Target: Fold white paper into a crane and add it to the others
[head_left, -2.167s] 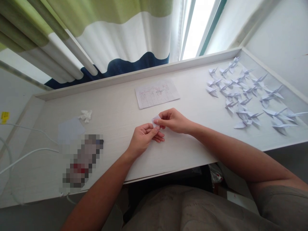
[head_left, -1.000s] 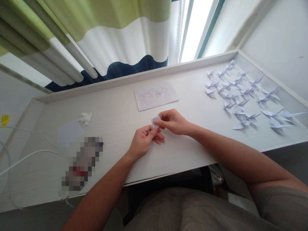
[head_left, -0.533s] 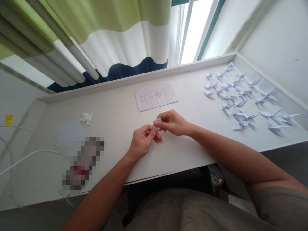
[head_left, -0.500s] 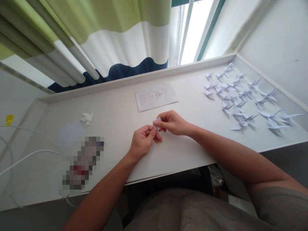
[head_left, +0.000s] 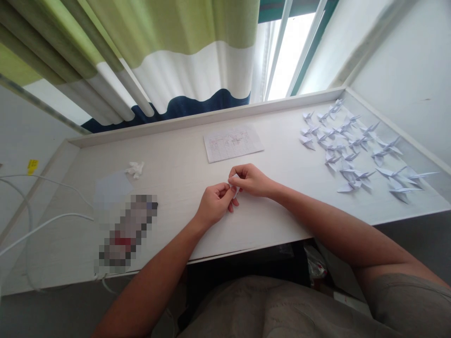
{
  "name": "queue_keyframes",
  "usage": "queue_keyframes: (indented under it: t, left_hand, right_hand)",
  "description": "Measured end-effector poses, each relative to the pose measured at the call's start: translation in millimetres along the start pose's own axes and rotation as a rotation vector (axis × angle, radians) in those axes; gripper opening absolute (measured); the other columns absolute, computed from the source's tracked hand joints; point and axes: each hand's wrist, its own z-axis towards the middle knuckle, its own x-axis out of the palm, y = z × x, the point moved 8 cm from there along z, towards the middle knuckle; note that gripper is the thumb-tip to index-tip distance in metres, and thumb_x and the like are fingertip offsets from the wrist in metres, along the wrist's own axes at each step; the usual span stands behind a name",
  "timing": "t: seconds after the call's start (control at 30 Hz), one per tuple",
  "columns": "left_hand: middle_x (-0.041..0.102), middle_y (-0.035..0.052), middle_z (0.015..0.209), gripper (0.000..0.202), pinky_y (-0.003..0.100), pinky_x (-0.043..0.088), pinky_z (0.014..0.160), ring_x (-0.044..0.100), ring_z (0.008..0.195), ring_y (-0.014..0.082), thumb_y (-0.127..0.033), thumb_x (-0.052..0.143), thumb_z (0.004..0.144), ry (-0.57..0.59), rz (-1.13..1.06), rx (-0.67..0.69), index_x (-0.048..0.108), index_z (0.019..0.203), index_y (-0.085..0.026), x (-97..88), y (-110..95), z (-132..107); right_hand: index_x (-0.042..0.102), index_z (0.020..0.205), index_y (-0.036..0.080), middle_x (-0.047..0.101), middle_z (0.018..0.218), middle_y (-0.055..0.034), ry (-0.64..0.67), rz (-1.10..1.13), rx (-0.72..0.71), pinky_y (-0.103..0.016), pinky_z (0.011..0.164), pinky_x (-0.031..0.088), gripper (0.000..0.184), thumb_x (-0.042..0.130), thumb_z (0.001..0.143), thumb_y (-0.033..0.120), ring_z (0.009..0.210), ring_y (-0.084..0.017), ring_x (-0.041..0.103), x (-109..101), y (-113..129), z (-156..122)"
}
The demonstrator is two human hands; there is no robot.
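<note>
A small folded piece of white paper (head_left: 235,180) is pinched between my two hands above the middle of the desk. My left hand (head_left: 215,203) grips its lower left side with thumb and fingers. From the right, my right hand (head_left: 249,180) holds its upper edge, fingers curled. Much of the paper is hidden behind the fingers, so its exact shape cannot be made out. Several white folded paper cranes (head_left: 348,141) stand grouped on the right part of the desk, away from both hands.
Just beyond my hands lies a printed sheet (head_left: 233,144) on the white desk (head_left: 169,155). To the left are a crumpled white tissue (head_left: 135,170), pale paper sheets (head_left: 112,188), a blurred-out object (head_left: 127,234) and white cables (head_left: 52,226). A raised rim borders the desk's back.
The camera view has shifted slightly. Both hands stay together on the paper, with the fingers slightly moved and the paper now tilted more upright between them.
</note>
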Motion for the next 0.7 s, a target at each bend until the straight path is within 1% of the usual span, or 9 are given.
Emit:
queue_keyframes:
  t: [0.07, 0.13, 0.23, 0.3, 0.4, 0.6, 0.7]
  left_hand:
    - [0.071, 0.0026, 0.064, 0.048, 0.024, 0.037, 0.042, 0.051, 0.039, 0.0095, -0.064, 0.072, 0.092, -0.008, 0.019, -0.014, 0.068, 0.083, -0.017, -2.1, 0, 0]
    - [0.067, -0.0007, 0.058, 0.046, 0.024, 0.030, 0.040, 0.043, 0.036, 0.0083, -0.064, 0.070, 0.093, 0.001, 0.042, -0.013, 0.067, 0.089, -0.018, -2.6, 0, 0]
    - [0.055, -0.0048, 0.047, 0.048, 0.023, 0.026, 0.043, 0.036, 0.039, 0.0079, -0.066, 0.071, 0.091, 0.011, 0.070, -0.002, 0.063, 0.082, -0.019, -3.5, 1, 2]
    - [0.051, -0.0054, 0.046, 0.051, 0.024, 0.025, 0.045, 0.036, 0.042, 0.0080, -0.067, 0.072, 0.089, -0.012, 0.067, 0.007, 0.060, 0.076, -0.019, -6.1, 2, 3]
    - [0.051, -0.0048, 0.048, 0.051, 0.025, 0.026, 0.047, 0.037, 0.044, 0.0087, -0.066, 0.072, 0.088, -0.049, 0.065, 0.025, 0.061, 0.074, -0.019, -9.2, 2, 5]
    - [0.047, -0.0059, 0.048, 0.048, 0.026, 0.023, 0.048, 0.035, 0.044, 0.0087, -0.058, 0.068, 0.093, -0.110, 0.195, 0.059, 0.051, 0.067, -0.022, -12.5, -3, 0]
    - [0.052, -0.0042, 0.050, 0.043, 0.026, 0.029, 0.050, 0.041, 0.046, 0.0103, -0.054, 0.066, 0.094, -0.103, 0.236, 0.057, 0.056, 0.069, -0.021, -15.6, -5, -4]
  right_hand:
    - [0.064, 0.077, 0.019, 0.063, 0.063, 0.0015, 0.003, 0.027, -0.022, -0.026, 0.055, 0.040, 0.010, 0.063, 0.083, 0.027, 0.058, -0.012, 0.054, 0, 0, 1]
    - [0.065, 0.080, 0.019, 0.063, 0.064, 0.0015, -0.019, 0.011, -0.035, -0.026, 0.055, 0.037, 0.010, 0.063, 0.083, 0.028, 0.059, -0.012, 0.052, -2, -1, 1]
    - [0.065, 0.078, 0.018, 0.059, 0.062, 0.0028, -0.040, -0.066, -0.052, -0.026, 0.053, 0.030, 0.009, 0.063, 0.083, 0.026, 0.057, -0.011, 0.044, -3, -2, 2]
    - [0.066, 0.079, 0.018, 0.054, 0.060, 0.0043, -0.038, -0.082, -0.068, -0.026, 0.053, 0.028, 0.010, 0.063, 0.084, 0.026, 0.057, -0.011, 0.040, -2, -3, 3]
    - [0.067, 0.083, 0.018, 0.051, 0.059, 0.0054, -0.021, -0.054, -0.077, -0.026, 0.054, 0.028, 0.012, 0.064, 0.086, 0.029, 0.057, -0.011, 0.039, -1, -5, 5]
    - [0.067, 0.085, 0.018, 0.056, 0.062, 0.0035, -0.002, -0.067, -0.066, -0.026, 0.055, 0.034, 0.015, 0.063, 0.088, 0.032, 0.059, -0.012, 0.048, 2, -8, 4]
    - [0.067, 0.085, 0.018, 0.061, 0.065, 0.0023, 0.027, -0.045, -0.059, -0.026, 0.056, 0.038, 0.015, 0.064, 0.088, 0.032, 0.060, -0.012, 0.051, 9, -9, 5]
